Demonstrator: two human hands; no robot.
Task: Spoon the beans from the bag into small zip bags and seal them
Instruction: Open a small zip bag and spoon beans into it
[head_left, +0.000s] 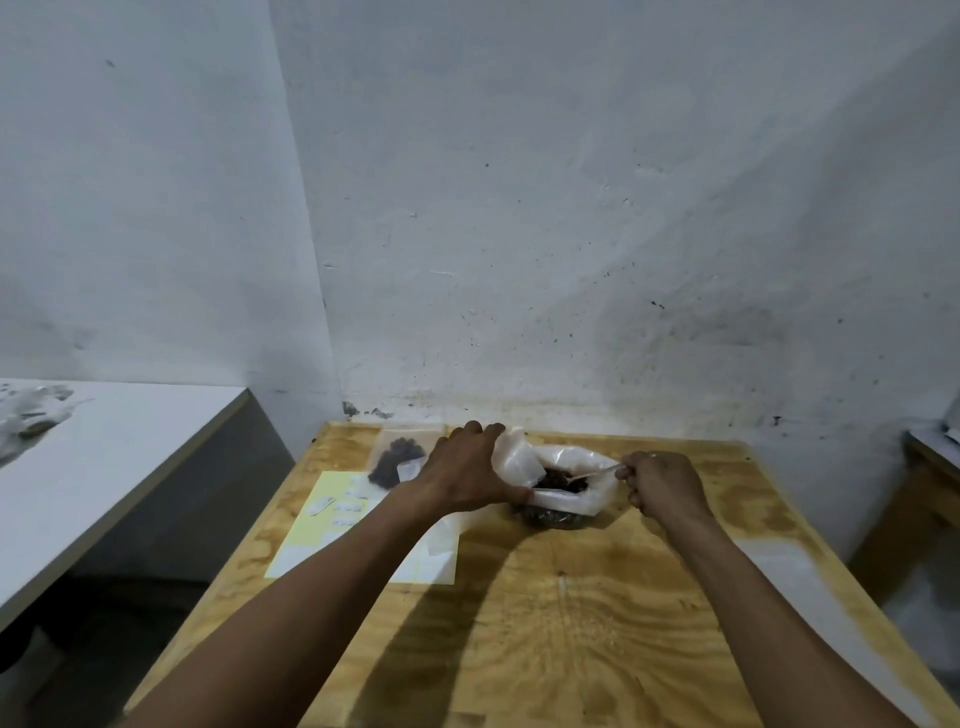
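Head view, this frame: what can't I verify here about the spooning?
- Spoon bowl: sunk among the beans, too small to tell if loaded.
- Small zip bag mouth: the left hand covers it; open or not is unclear.
- Filled zip bag seal: too small and blurred.
- Right hand fingertips: curled under, grip hidden.

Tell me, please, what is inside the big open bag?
Dark beans and the bowl end of a spoon show inside the big bag; its folded rim hides how deep they go.

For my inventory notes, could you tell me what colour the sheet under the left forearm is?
Pale yellow sheet, seen in the head view.
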